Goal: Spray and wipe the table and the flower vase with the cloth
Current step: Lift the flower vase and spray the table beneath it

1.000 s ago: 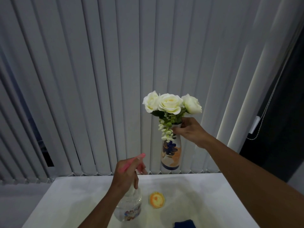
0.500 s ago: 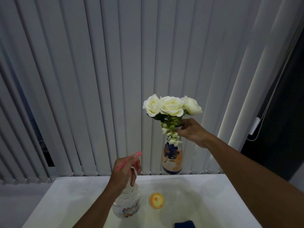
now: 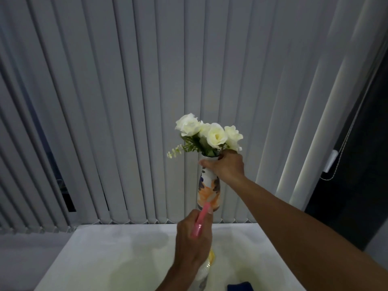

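My right hand grips the neck of a white flower vase painted orange and blue, and holds it up above the white table. White roses stand in it. My left hand is wrapped around a clear spray bottle, whose pink nozzle points at the vase's lower part from close by. A dark blue cloth lies on the table at the bottom edge of the view, only partly in frame.
Grey vertical blinds hang right behind the table's far edge. A small yellow-orange object peeks out on the table behind my left hand. A blind cord with a white weight hangs at the right beside a dark gap.
The vase has turned, so its orange side faces me and the green sprig now sticks out left. My left hand has brought the spray bottle right and up, close under the vase.
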